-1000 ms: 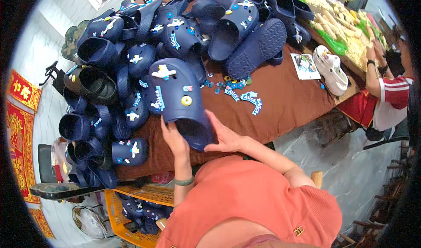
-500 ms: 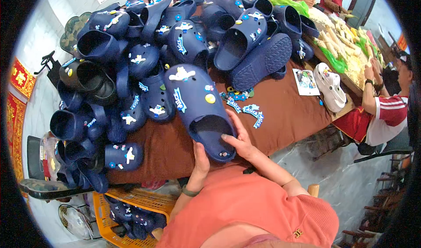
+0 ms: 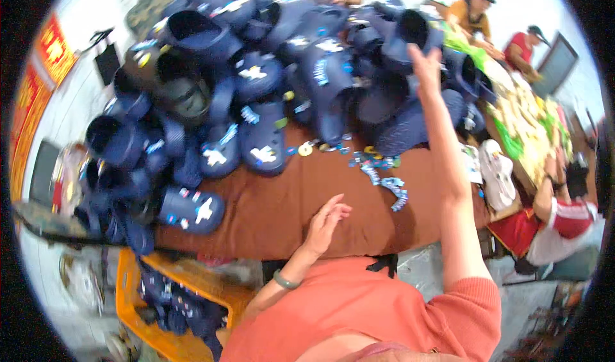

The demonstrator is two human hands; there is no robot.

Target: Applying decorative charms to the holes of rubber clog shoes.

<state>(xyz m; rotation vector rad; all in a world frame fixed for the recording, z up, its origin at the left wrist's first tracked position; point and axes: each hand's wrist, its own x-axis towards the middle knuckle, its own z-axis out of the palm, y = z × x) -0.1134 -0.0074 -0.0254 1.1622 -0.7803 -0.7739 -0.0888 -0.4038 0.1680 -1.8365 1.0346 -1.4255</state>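
A large heap of navy clogs (image 3: 256, 75) with white, blue and yellow charms covers the far part of the table. My right arm stretches far forward, and my right hand (image 3: 425, 70) is at the opening of a navy clog (image 3: 413, 32) at the heap's right side. Its fingers are apart, though slightly blurred; I cannot tell whether they touch the clog. My left hand (image 3: 325, 226) hovers open and empty over the brown cloth (image 3: 282, 202) near the front edge. Beyond it lie blue-and-white lettered charms (image 3: 394, 192) and small round charms (image 3: 305, 149).
An orange crate (image 3: 131, 298) holding more clogs stands below the table at left. A white clog (image 3: 498, 173) lies at the right, near a board with pale pieces and green plastic (image 3: 512, 143). A person in red and white (image 3: 570, 224) sits at right; others work farther back.
Both hands have let go of the navy clog they held between them. My right hand has moved far forward to the heap; my left stays near the front edge. The view has shifted.
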